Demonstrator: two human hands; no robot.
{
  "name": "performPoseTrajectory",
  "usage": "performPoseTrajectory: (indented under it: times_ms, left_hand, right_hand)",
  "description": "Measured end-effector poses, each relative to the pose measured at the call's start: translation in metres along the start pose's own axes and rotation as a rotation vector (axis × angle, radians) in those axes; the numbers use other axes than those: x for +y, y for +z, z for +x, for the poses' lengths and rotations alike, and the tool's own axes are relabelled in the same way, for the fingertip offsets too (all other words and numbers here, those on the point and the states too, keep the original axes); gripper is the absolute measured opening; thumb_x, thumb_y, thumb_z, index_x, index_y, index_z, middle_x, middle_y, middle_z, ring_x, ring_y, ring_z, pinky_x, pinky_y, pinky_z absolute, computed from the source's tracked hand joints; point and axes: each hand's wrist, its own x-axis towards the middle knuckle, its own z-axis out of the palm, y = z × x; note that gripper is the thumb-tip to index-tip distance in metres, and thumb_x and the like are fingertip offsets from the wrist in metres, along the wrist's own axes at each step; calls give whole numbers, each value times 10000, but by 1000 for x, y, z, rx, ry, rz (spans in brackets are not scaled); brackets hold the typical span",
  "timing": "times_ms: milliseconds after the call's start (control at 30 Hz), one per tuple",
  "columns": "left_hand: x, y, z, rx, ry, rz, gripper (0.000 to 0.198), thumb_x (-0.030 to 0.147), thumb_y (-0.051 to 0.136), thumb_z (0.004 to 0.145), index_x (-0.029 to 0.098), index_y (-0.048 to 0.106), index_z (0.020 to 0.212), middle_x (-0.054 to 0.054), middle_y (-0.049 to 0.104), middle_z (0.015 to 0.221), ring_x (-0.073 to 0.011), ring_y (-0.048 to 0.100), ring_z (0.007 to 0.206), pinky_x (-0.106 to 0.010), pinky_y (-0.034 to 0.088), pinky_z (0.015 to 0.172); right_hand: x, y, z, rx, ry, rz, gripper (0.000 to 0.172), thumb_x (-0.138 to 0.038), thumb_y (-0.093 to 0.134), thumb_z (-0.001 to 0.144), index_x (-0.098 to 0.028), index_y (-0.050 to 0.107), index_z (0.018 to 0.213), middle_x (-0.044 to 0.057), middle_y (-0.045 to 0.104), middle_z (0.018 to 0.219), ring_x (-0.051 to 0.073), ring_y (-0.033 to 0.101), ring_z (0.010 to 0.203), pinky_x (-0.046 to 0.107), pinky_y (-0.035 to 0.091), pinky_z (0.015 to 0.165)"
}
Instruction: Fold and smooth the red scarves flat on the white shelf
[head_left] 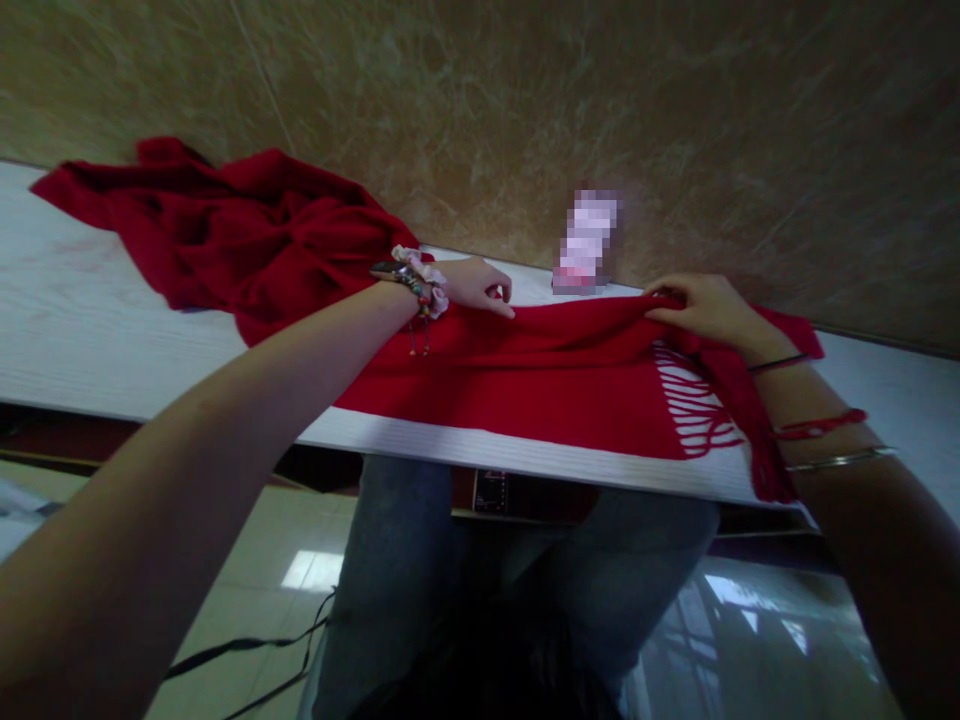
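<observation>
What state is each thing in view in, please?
Red scarf: bunched at left, spread flatter toward the right
Fringe: loose, strands apart
Left hand: curled at the scarf, grip unclear
Right hand: pinching the scarf's far edge
Pixelated item: details obscured

The fringed woven-cloth scarf [525, 390] is a plain deep red, shading to maroon in its folds. The long flat table [67, 270] is white with faint grain lines. The marbled stone wall [450, 120] is olive-brown, veined paler. The ruffled fabric scrunchie [439, 292] is pale pink, the thin metal bangle [844, 460] silver, the denim trousers [405, 540] greyish blue.
</observation>
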Motion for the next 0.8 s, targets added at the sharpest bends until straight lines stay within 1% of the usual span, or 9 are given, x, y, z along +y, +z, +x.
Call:
performPoseTrajectory:
  times_ms: [167,267,333,433,500,567,633,700,800]
  left_hand:
    - [-18,12,-13,-60,4,110,359,405,501,803,158,639,1025,-47,671,942,-148,581,830,-217,376,749]
    - [-24,5,-27,-41,-62,172,331,328,448,852,125,636,1032,-71,672,954,-140,571,824,-224,386,772]
    - [-28,-12,-38,68,-143,196,355,282,370,894,103,617,1076,-81,663,988,-141,573,854,-232,392,797]
    - [-38,-46,-57,344,-268,217,365,195,366,873,59,583,1134,-97,635,1045,-167,574,953,-271,387,877]
    - [-45,-64,-69,515,-285,236,365,198,383,862,23,587,1109,-112,615,1059,-198,536,1055,-306,358,939]
    - [-49,-71,-81,587,-306,210,366,207,380,864,19,582,1104,-109,597,1073,-195,518,1080,-304,361,940]
    - [-52,-65,-92,545,-344,139,379,219,345,882,21,569,1114,-102,603,1043,-171,547,1012,-273,396,883]
    - [-53,-51,-101,421,-368,101,405,246,304,901,32,562,1128,-95,621,996,-154,572,928,-251,414,833]
    - [-57,-31,-112,182,-319,228,425,314,294,909,114,562,1171,-73,625,1034,-177,573,940,-305,398,883]
  right_hand:
    - [-3,-3,-3,63,50,-40,172,-324,563,713,-189,648,776,82,683,804,239,601,749,329,434,677]
    - [-8,-8,-4,175,125,-32,130,-277,565,697,-169,623,742,118,681,834,248,601,777,338,437,715]
    - [-9,-13,-4,308,163,-46,112,-233,538,701,-173,615,756,130,675,870,255,599,824,352,435,757]
    - [-7,-18,0,510,218,-74,172,-184,486,709,-161,614,820,152,660,929,261,589,887,363,429,801]
    - [-7,-19,3,547,228,-75,194,-193,484,715,-150,616,851,164,655,950,268,584,905,372,429,811]
    - [-6,-15,4,494,180,-72,198,-227,498,729,-147,621,862,169,656,953,274,584,905,384,428,815]
    - [-4,-5,3,368,94,-62,199,-266,512,735,-155,632,849,151,665,927,270,593,874,386,436,796]
    - [0,8,-1,159,13,-30,190,-299,518,730,-186,646,815,95,683,853,242,608,792,362,457,733]
    - [6,23,-5,-167,-63,25,159,-323,537,702,-229,659,743,19,685,722,197,609,674,303,470,631]
